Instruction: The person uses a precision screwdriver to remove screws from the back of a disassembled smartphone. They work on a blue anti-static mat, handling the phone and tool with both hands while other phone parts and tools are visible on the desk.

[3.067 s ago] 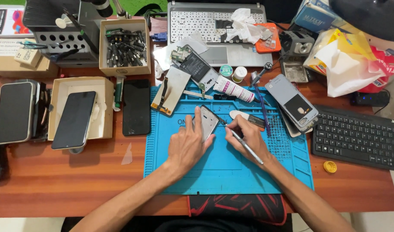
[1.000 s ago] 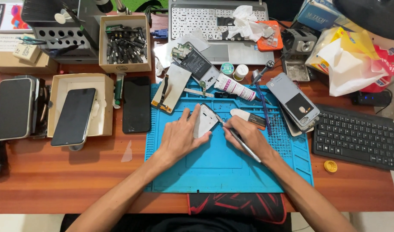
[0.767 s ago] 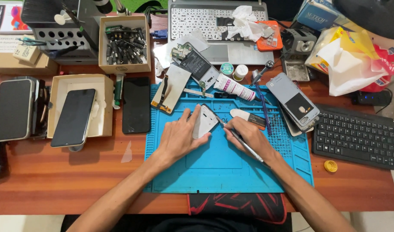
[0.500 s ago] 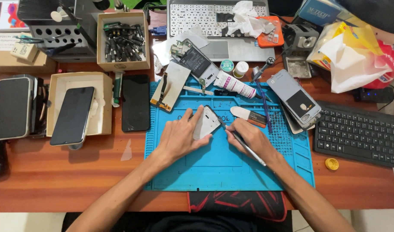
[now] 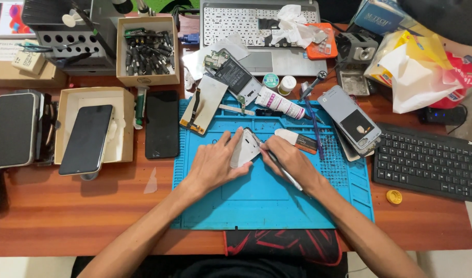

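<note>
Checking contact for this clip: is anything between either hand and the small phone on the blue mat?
Nothing visible. The left hand lies directly on the phone, holding it down on the blue mat. The right hand touches the phone's right edge while gripping a thin metal tool. The glue tube and other parts lie farther back.

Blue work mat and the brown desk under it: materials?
Blue work mat: looks like matte silicone or rubber, with moulded compartments and ridges along its top and right edges. Brown desk: looks like wood or wood-look laminate, visible grain, slight sheen; cannot tell which.
</note>
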